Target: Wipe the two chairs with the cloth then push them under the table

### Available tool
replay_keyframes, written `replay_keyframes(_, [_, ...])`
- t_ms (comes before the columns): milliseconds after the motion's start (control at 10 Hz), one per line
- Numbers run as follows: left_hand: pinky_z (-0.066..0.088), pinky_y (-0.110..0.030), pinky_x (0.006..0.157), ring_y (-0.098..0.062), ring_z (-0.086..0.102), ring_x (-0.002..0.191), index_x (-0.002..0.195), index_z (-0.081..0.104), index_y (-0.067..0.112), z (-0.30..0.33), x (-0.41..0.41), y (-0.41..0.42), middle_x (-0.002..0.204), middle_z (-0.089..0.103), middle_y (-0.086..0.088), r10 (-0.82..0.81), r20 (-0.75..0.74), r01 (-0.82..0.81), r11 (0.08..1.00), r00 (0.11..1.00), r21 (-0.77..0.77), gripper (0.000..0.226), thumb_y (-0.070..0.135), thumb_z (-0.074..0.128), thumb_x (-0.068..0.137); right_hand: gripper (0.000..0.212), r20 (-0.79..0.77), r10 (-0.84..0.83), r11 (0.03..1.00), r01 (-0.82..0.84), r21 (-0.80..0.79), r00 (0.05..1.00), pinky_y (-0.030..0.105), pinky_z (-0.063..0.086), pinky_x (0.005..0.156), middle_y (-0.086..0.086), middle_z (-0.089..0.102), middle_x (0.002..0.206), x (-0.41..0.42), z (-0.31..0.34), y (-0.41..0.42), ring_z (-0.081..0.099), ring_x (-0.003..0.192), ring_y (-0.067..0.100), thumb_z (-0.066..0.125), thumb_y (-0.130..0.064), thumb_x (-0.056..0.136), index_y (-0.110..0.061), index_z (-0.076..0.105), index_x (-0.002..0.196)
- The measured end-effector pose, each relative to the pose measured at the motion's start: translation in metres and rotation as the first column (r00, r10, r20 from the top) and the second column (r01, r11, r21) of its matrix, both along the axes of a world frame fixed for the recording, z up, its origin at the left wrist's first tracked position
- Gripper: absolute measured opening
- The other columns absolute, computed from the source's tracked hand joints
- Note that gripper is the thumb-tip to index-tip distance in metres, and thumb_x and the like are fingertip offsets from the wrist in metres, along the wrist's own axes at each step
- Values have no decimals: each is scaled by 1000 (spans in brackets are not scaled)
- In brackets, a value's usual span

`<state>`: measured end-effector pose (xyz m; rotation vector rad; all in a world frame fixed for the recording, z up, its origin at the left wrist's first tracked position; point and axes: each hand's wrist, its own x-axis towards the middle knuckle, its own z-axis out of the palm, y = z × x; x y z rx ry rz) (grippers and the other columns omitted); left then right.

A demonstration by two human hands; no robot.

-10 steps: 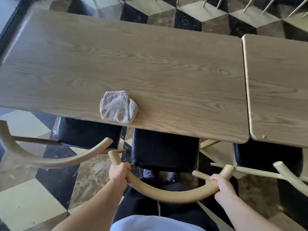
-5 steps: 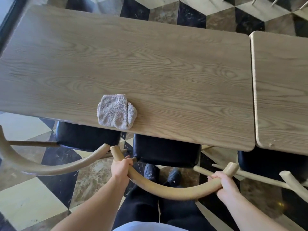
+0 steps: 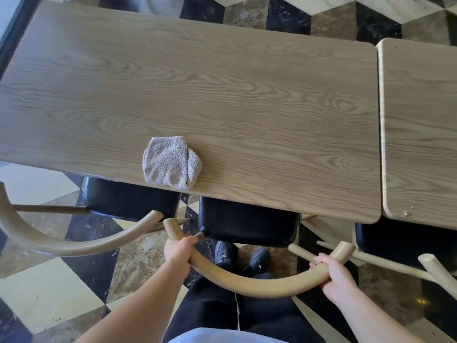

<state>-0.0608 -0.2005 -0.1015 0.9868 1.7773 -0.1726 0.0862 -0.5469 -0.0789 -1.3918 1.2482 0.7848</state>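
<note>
Both hands, left hand and right hand, have fingers wrapped on the chair backrest; its left tip looks near the neighbouring chair, likely snagging when pushed under the counter.

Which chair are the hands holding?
The middle chair: both hands, left and right, grip its curved back. The chair on the left is untouched.
</note>
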Motion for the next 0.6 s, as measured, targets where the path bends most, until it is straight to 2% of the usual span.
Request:
replay_keyframes(100, [51,-35,58,-28,63,78,118,55,10,4,3,1,95,62,-13,-46,-57,45,999,997,-10,52,21,87,79,57,-7,42,999,-42,-3,999,54,47,105,19,60,118,-2,6,0,63,109,31,69,-8,89,-16,45,140])
replay_keyframes(200, [58,-42,66,-29,66,82,121,51,8,9,2,4,99,63,-15,-122,-81,117,991,989,-57,62,36,88,79,58,18,152,987,-151,-52,988,53,50,100,21,61,119,-10,9,-2,62,108,35,69,-14,91,-12,43,143])
replay_keyframes(300, [61,-50,85,-32,67,89,124,50,9,21,-3,8,107,64,-18,-101,41,107,980,994,-169,64,43,84,83,63,47,350,921,-335,-201,935,54,50,101,23,60,121,-20,19,3,61,110,39,68,-21,94,-8,37,147])
replay_keyframes(400, [61,-45,77,-29,63,91,131,48,10,39,-13,12,110,61,-16,-129,179,177,942,975,-286,67,43,83,84,64,19,561,759,-504,-412,828,53,53,96,26,57,125,-34,34,21,60,105,39,66,-24,95,0,34,146])
replay_keyframes(500, [60,-42,84,-26,64,105,139,42,13,47,-19,24,119,60,-10,-520,94,527,821,849,-221,69,44,74,88,67,-210,819,303,-714,-631,534,55,43,107,27,31,154,-52,49,47,39,135,41,55,-24,100,-4,20,153])
replay_keyframes(600, [55,-34,76,-21,63,101,147,41,13,66,-29,51,118,61,-4,-795,11,794,605,607,-62,62,42,58,95,61,-279,943,-47,-759,-649,180,50,29,118,12,11,166,-80,69,97,20,149,34,51,-22,98,-25,26,154])
